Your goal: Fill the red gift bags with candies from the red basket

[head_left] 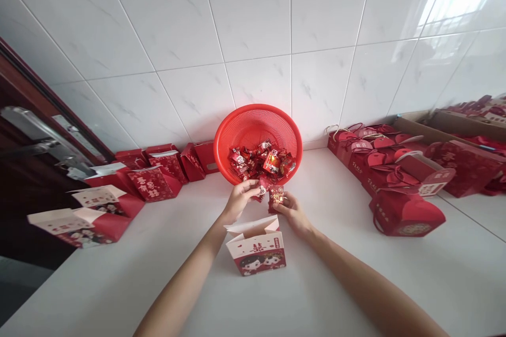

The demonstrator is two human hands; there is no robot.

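Observation:
My left hand [239,199] is closed on a small red wrapped candy [261,190] in front of the basket. Between the fingers of my right hand [294,212] is a flat red packet [275,199] with gold lettering. Both hands are just beyond an upright paper gift box [258,253], its top open, with two cartoon figures on its front. Behind them a red plastic basket [256,110] leans toward me, with a pile of red wrapped candies [261,160] in its lower part.
At the left stand several red gift boxes [156,183], some with open tops [95,226]. Rows of red handled boxes [379,158] and a cardboard carton [415,124] are at the right. A tiled wall [256,10] backs the white table [336,295]; a dark door [27,158] is left.

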